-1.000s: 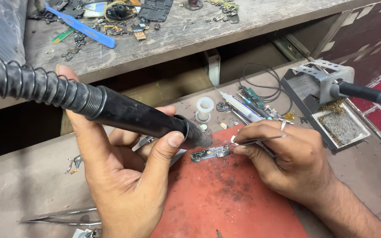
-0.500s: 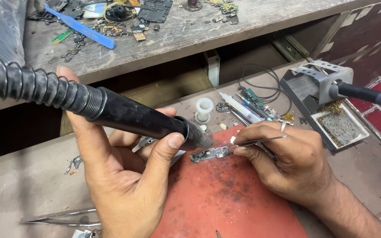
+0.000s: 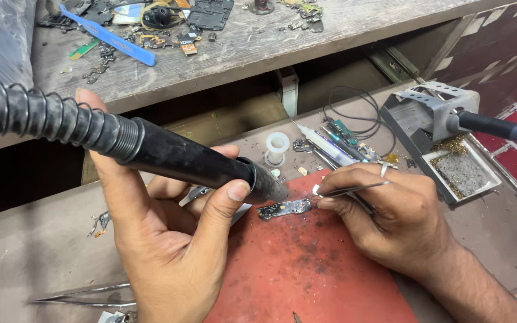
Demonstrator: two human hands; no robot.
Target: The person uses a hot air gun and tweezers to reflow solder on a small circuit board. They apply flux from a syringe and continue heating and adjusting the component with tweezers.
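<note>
My left hand (image 3: 169,245) grips a black hot-air wand (image 3: 192,158) with a ribbed hose; its nozzle tip points down at the left end of a small dark circuit board (image 3: 285,209). The board lies on a red work mat (image 3: 312,275). My right hand (image 3: 390,218), a ring on one finger, pinches thin metal tweezers (image 3: 354,189) whose tips touch the board's right end.
A soldering iron rests in a grey stand (image 3: 435,110) with a sponge tray at right. A white spool (image 3: 277,148), a syringe (image 3: 324,143) and small boards lie behind the mat. Spare tweezers (image 3: 79,294) lie at lower left. The upper shelf (image 3: 240,54) holds scattered parts and a blue tool (image 3: 112,39).
The hot-air nozzle and my left hand have shifted slightly; the tweezers stay on the board's right end. Little else has moved.
</note>
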